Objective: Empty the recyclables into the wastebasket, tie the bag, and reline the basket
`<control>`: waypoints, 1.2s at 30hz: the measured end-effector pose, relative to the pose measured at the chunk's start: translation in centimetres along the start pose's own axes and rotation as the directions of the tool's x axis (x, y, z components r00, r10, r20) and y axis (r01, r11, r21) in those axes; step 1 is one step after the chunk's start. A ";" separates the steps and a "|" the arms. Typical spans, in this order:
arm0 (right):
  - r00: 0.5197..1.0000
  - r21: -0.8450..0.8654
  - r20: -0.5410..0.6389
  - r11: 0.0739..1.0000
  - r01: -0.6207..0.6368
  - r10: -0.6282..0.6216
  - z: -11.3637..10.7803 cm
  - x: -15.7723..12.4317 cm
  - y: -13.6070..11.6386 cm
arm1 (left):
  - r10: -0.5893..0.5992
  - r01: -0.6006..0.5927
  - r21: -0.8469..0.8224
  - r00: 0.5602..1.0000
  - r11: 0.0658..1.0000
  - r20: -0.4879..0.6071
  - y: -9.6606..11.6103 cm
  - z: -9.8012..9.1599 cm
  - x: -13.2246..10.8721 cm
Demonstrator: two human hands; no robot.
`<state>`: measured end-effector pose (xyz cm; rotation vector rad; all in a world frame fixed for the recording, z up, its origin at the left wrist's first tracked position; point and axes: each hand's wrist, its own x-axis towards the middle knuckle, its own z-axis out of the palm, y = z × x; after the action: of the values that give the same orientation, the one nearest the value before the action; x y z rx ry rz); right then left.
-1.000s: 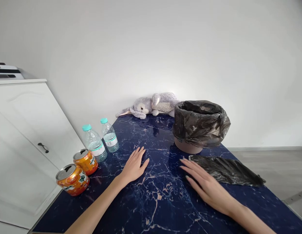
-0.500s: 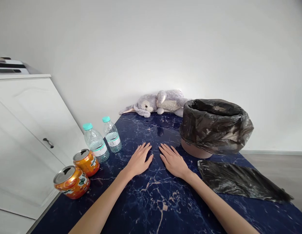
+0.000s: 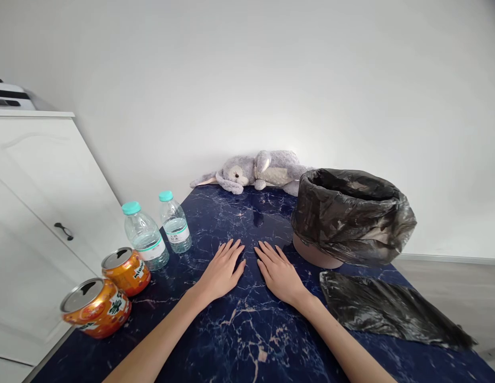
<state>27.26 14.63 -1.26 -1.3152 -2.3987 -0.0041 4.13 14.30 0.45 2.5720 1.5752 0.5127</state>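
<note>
My left hand [image 3: 220,270] lies palm down on the dark blue marbled table [image 3: 247,324], fingers stretched out and holding nothing. Beside it, my right hand [image 3: 280,272] rests flat too, its fingers apart. Left of my left hand stand two clear bottles with turquoise caps, a nearer bottle [image 3: 146,234] and a farther bottle [image 3: 175,223]. In front of these are two opened orange drink cans, one can [image 3: 126,272] behind the other can [image 3: 98,308]. A pinkish bin [image 3: 315,252] lined with a black plastic bag [image 3: 351,218] stands right of my right hand.
A folded black plastic bag [image 3: 391,308] lies flat at the table's right side, in front of the bin. Against the wall at the far end lies a grey plush rabbit [image 3: 255,171]. A white cabinet [image 3: 43,213] with a black handle stands at the left.
The view has shifted slightly, so the cans and bottles appear farther left and the bin a little lower. Both hands still rest flat on the table.
</note>
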 end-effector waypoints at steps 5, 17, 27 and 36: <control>1.000 0.004 -0.008 1.000 -0.004 0.004 0.0 -0.1 -0.1 | -0.001 0.001 -0.009 1.000 1.000 -0.013 0.0 0.1 -0.1; 1.000 0.016 -0.025 1.000 -0.003 0.003 0.3 -0.2 0.0 | -0.002 0.002 -0.006 1.000 1.000 -0.004 0.3 -0.1 -0.2; 0.999 0.017 -0.036 1.000 -0.002 0.002 0.6 -0.2 0.1 | -0.024 0.023 0.020 0.999 1.000 0.043 0.6 -0.5 -0.1; 0.998 0.022 -0.057 1.000 0.008 -0.006 0.7 -0.2 0.1 | -0.009 0.009 0.005 1.000 1.000 0.004 0.3 -0.2 -0.2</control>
<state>27.23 14.64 -1.97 -1.2793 -2.3489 -0.0168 4.25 13.92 0.68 2.5669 1.5877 0.5038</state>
